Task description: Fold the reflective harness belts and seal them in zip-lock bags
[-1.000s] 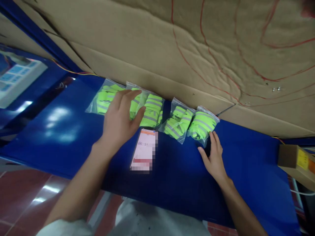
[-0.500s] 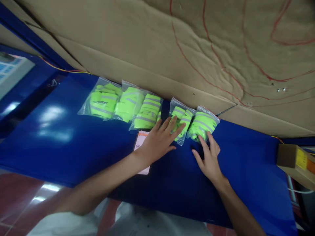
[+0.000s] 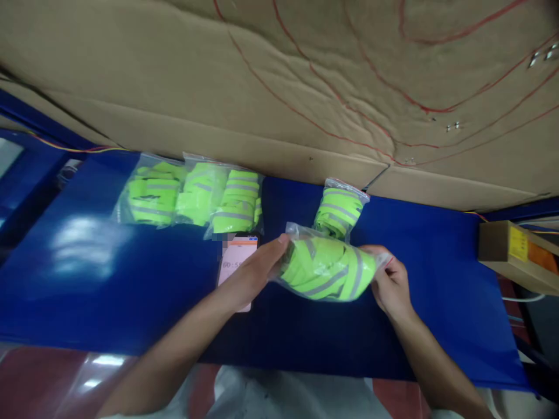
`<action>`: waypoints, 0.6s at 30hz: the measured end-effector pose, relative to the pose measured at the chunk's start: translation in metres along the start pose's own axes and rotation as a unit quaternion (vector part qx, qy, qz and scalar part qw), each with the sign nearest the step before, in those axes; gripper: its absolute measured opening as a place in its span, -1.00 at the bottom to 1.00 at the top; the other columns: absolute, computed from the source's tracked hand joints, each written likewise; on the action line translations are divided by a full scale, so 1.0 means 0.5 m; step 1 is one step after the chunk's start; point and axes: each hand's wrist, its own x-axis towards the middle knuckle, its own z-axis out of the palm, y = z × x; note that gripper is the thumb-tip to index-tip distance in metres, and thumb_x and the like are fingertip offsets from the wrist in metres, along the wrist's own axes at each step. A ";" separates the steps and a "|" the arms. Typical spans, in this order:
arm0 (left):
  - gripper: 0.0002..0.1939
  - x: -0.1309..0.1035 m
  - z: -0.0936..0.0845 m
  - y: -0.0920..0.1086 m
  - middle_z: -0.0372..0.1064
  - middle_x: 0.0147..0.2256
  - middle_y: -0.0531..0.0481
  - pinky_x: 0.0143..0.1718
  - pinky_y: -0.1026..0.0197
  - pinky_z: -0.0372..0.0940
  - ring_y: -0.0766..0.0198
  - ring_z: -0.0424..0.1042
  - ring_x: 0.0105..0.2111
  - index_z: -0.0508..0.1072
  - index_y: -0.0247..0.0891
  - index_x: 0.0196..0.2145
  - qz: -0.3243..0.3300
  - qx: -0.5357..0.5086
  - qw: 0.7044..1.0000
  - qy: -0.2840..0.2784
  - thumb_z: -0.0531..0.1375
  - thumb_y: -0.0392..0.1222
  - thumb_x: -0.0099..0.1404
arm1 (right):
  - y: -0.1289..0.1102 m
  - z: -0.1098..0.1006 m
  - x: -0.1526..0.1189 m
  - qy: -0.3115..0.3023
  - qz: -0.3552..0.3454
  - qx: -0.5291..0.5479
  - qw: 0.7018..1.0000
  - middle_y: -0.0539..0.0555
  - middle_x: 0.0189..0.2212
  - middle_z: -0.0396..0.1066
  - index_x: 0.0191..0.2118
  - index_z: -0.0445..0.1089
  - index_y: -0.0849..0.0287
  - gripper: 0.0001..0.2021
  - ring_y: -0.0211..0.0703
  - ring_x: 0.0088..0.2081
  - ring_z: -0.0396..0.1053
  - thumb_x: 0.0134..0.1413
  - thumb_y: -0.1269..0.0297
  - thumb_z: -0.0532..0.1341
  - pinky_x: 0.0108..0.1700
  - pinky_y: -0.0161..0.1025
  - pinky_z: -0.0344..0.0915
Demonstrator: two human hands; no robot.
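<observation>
A clear plastic bag of neon-yellow bands with grey stripes [image 3: 327, 269] is held up between both hands, above the blue table [image 3: 144, 279]. My left hand [image 3: 262, 265] grips its left end and my right hand [image 3: 392, 282] pinches its right end. Just behind it lies a similar bag [image 3: 339, 209], partly covered by the held one. Three more such bags lie side by side to the left: one at the far left [image 3: 152, 195], a middle one [image 3: 197, 195] and a right one [image 3: 238, 201]. A phone [image 3: 236, 256] with a lit screen lies partly under my left forearm.
Brown cardboard [image 3: 174, 87] with red lines on it stands along the table's back edge. A cardboard box [image 3: 502, 247] with a yellow label is at the right end. Coloured wires run along the back left.
The bag that lay under my left hand has been lifted toward me and turned sideways. Both hands have closed on it. The camera view has shifted.
</observation>
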 end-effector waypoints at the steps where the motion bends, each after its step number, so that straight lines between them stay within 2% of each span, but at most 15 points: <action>1: -0.54 0.000 0.004 -0.005 0.57 -0.22 -0.05 -0.07 0.05 0.47 0.07 0.55 -0.12 0.59 -0.11 -0.13 0.010 0.021 1.000 0.004 0.17 0.30 0.34 | -0.008 -0.006 -0.001 -0.014 0.030 0.033 0.999 0.14 -0.17 0.54 -0.06 0.50 0.09 -0.59 -0.04 -0.21 0.50 0.26 -0.14 0.20 -0.24 -0.22 0.46; 4: -0.59 -0.002 0.013 -0.017 0.55 -0.23 0.01 -0.10 0.14 0.46 0.12 0.52 -0.11 0.57 -0.07 -0.09 0.040 0.072 0.994 0.078 0.19 0.26 0.34 | -0.025 -0.019 -0.002 -0.061 0.106 0.119 0.985 0.15 -0.25 0.55 -0.09 0.52 0.13 -0.55 -0.11 -0.27 0.50 0.29 -0.16 0.15 -0.26 -0.25 0.46; 6: -0.54 -0.011 0.022 -0.026 0.55 -0.22 -0.01 -0.11 0.14 0.47 0.12 0.52 -0.11 0.55 -0.08 -0.06 0.027 0.042 0.992 0.120 0.13 0.29 0.37 | -0.029 -0.025 -0.002 -0.112 0.123 0.147 0.975 0.18 -0.24 0.55 -0.05 0.50 0.15 -0.49 -0.08 -0.24 0.52 0.30 -0.21 0.11 -0.20 -0.19 0.49; 8: -0.45 -0.026 0.037 -0.040 0.55 -0.17 -0.06 -0.14 0.11 0.49 0.10 0.54 -0.12 0.51 -0.09 0.01 0.007 -0.023 0.994 0.109 0.02 0.34 0.40 | -0.029 -0.029 -0.002 -0.177 0.117 0.151 0.966 0.18 -0.18 0.55 0.03 0.47 0.14 -0.51 -0.05 -0.19 0.53 0.26 -0.17 0.20 -0.11 -0.14 0.50; 10: -0.38 -0.047 0.054 -0.060 0.53 -0.10 -0.11 -0.22 0.07 0.52 0.07 0.55 -0.15 0.42 -0.06 0.13 0.001 -0.073 0.996 0.055 0.07 0.40 0.34 | -0.030 -0.030 -0.002 -0.222 0.104 0.138 0.960 0.15 -0.12 0.54 0.06 0.45 0.11 -0.58 -0.06 -0.13 0.53 0.21 -0.04 0.31 -0.04 -0.14 0.49; 12: -0.31 -0.067 0.071 -0.084 0.52 -0.06 -0.10 -0.32 0.09 0.53 0.06 0.56 -0.20 0.34 -0.01 0.18 -0.003 -0.069 0.997 0.041 0.31 0.31 0.19 | -0.033 -0.030 -0.002 -0.228 0.097 0.125 0.961 0.11 -0.11 0.53 0.03 0.46 0.09 -0.65 -0.11 -0.13 0.51 0.19 0.06 0.35 -0.06 -0.20 0.47; 14: -0.27 -0.081 0.086 -0.103 0.51 -0.03 -0.07 -0.26 0.11 0.54 0.07 0.56 -0.16 0.34 -0.01 0.16 -0.017 -0.048 0.995 0.090 0.47 0.09 0.08 | -0.036 -0.027 -0.003 -0.212 0.092 0.125 0.965 0.08 -0.18 0.53 -0.04 0.50 0.11 -0.70 -0.17 -0.20 0.49 0.17 0.10 0.37 -0.16 -0.29 0.45; 16: -0.35 -0.088 0.096 -0.114 0.50 0.00 -0.05 -0.08 0.09 0.53 0.06 0.54 -0.04 0.36 -0.05 0.12 -0.029 -0.055 0.988 0.142 0.46 -0.01 0.12 | -0.038 -0.027 -0.004 -0.194 0.100 0.132 0.967 0.05 -0.27 0.53 -0.09 0.53 0.14 -0.70 -0.22 -0.29 0.48 0.12 0.11 0.41 -0.27 -0.35 0.42; 18: -0.37 -0.089 0.098 -0.114 0.48 0.06 -0.08 0.07 0.03 0.47 0.03 0.50 0.06 0.34 -0.08 0.16 -0.026 -0.070 0.987 0.141 0.41 -0.01 0.19 | -0.040 -0.032 -0.004 -0.182 0.121 0.142 0.965 0.06 -0.31 0.55 -0.13 0.56 0.16 -0.69 -0.21 -0.32 0.49 0.08 0.09 0.43 -0.31 -0.35 0.42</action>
